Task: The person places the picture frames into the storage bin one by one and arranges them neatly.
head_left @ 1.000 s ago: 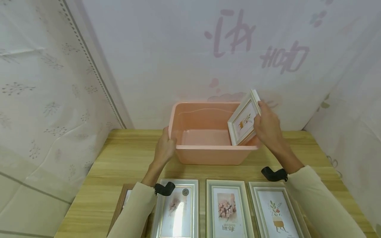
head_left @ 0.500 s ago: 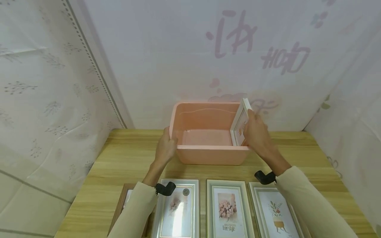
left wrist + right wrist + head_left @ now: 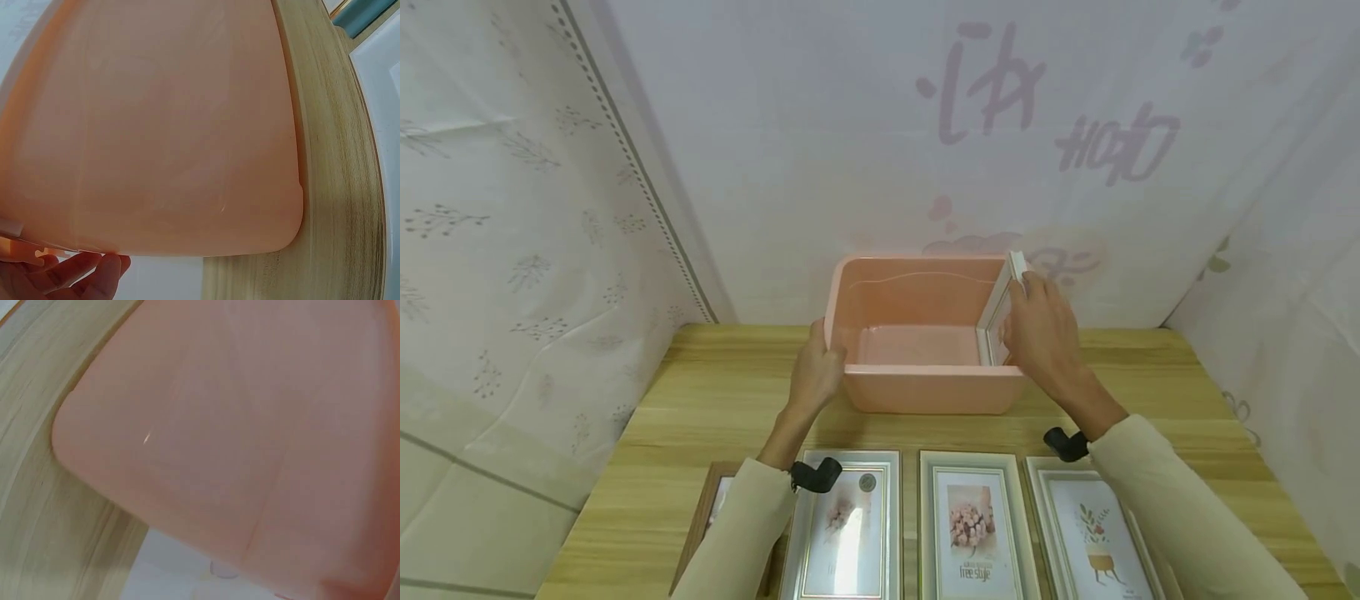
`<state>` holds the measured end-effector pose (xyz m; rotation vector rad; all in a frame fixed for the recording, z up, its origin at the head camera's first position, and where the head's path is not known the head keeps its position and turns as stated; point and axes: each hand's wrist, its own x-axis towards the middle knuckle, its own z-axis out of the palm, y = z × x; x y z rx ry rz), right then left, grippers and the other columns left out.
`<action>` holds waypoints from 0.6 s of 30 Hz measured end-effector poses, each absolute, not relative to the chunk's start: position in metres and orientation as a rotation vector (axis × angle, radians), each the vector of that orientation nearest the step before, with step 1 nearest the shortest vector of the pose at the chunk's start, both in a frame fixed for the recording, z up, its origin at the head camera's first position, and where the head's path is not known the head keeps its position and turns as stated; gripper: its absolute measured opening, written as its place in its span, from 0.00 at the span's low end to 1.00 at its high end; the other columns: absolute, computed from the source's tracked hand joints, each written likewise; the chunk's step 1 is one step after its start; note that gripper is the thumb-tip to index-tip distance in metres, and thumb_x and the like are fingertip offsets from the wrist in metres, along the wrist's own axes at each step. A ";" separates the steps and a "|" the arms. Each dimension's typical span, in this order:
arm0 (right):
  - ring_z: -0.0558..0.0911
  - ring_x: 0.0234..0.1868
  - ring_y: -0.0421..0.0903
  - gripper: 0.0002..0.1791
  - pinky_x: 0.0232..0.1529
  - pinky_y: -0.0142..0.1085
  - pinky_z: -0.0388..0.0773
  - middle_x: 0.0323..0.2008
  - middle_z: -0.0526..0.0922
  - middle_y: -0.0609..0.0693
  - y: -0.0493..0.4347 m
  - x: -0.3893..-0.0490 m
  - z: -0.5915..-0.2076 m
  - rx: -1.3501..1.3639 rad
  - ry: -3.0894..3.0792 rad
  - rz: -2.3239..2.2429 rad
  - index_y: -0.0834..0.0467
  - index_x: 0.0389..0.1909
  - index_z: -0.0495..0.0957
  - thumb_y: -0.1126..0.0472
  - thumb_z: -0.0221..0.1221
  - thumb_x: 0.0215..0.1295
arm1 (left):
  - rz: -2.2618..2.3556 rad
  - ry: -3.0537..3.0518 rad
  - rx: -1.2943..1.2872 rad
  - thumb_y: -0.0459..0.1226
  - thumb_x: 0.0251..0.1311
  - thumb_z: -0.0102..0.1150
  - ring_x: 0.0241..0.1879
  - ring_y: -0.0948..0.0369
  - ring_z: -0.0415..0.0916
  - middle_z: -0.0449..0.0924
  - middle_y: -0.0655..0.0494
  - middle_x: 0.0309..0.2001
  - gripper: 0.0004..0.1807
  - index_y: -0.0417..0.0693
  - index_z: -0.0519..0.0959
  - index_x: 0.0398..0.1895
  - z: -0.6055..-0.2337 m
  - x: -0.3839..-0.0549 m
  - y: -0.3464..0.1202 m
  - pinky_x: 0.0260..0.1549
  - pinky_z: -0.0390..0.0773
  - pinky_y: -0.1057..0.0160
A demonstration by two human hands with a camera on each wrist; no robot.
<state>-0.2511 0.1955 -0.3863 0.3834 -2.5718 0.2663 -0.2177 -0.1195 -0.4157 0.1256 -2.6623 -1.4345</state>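
Note:
A pink plastic basin (image 3: 932,393) stands on the wooden table against the back cloth. My left hand (image 3: 817,371) grips the basin's left rim; its fingertips (image 3: 106,272) show curled under the rim in the left wrist view. Inside the basin, at its right end, a white picture frame (image 3: 987,337) stands nearly upright, leaning along the right wall. My right hand (image 3: 1041,329) holds the frame by its upper edge, fingers bent over it, and covers most of its picture. The right wrist view is filled by the basin's outer wall (image 3: 206,437); no fingers show there.
In front of the basin lie a silver picture frame (image 3: 891,517), a pale green-grey one (image 3: 928,533) and a white one (image 3: 1045,517) with a plant picture. A brown frame (image 3: 696,525) is partly under my left sleeve. Patterned cloth (image 3: 850,150) hangs behind the table (image 3: 722,383).
My right hand has moved left and down with the white picture frame, which went from tilted and higher to standing against the basin's right wall. My left hand stays on the rim.

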 end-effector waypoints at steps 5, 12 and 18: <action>0.77 0.48 0.70 0.25 0.46 0.60 0.76 0.56 0.73 0.71 0.203 -0.254 -0.386 0.424 -2.596 0.160 0.72 0.58 0.72 0.69 0.58 0.58 | -1.416 -2.670 0.118 0.41 0.66 0.42 0.56 0.41 0.75 0.76 0.36 0.58 0.29 0.39 0.62 0.70 -0.416 -0.218 -0.121 0.52 0.72 0.40; 0.72 0.59 0.68 0.27 0.52 0.64 0.72 0.64 0.69 0.68 0.223 -0.248 -0.379 0.407 -2.633 0.326 0.67 0.65 0.68 0.54 0.53 0.72 | -1.418 -2.666 0.109 0.41 0.67 0.42 0.58 0.42 0.74 0.74 0.37 0.60 0.29 0.39 0.62 0.70 -0.416 -0.220 -0.120 0.55 0.71 0.40; 0.70 0.63 0.68 0.29 0.57 0.64 0.68 0.65 0.69 0.68 0.255 -0.227 -0.380 0.415 -2.554 0.575 0.67 0.67 0.66 0.52 0.51 0.74 | -1.428 -2.667 0.118 0.41 0.67 0.42 0.55 0.42 0.75 0.75 0.37 0.59 0.29 0.40 0.61 0.70 -0.416 -0.219 -0.120 0.53 0.73 0.41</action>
